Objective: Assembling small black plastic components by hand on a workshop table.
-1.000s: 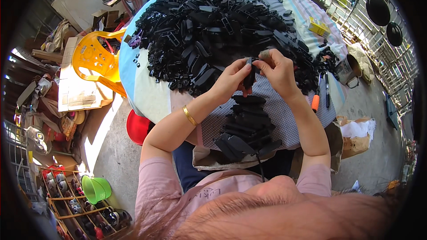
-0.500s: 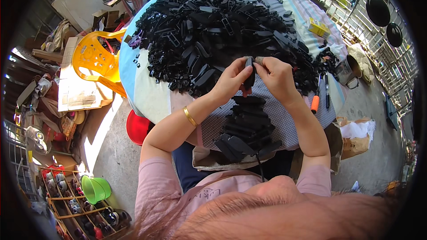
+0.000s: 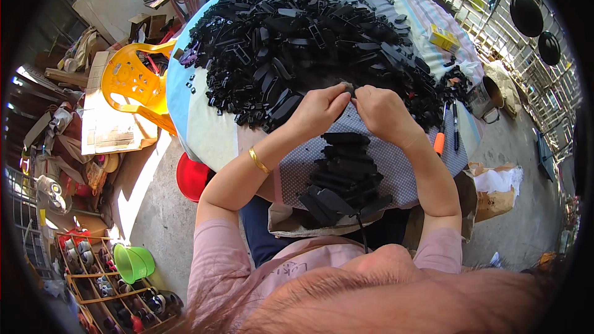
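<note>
My left hand [image 3: 320,110] and my right hand [image 3: 382,110] meet over the near part of the table, at the front edge of a big heap. Both are closed, thumbs and fingers pinching one black plastic piece [image 3: 349,89] between them. Only a small dark end of it shows; the fingers hide the rest. Beyond them spreads the heap of loose black plastic parts [image 3: 297,31], some long and curved, some small clips. Closer to my body, a stack of long black plastic pieces [image 3: 345,170] lies in a row on the dotted cloth, reaching the table's edge.
An orange-handled screwdriver [image 3: 439,142] and a black pen [image 3: 456,127] lie right of my right hand. Farther right stand a metal mug [image 3: 484,98] and a yellow box [image 3: 443,38]. A yellow chair [image 3: 133,80] and a red stool [image 3: 190,176] flank the table's left side.
Both hands have turned inward and rolled over the black piece, so less of it shows. My right hand has come slightly lower; the stack and heap look the same.
</note>
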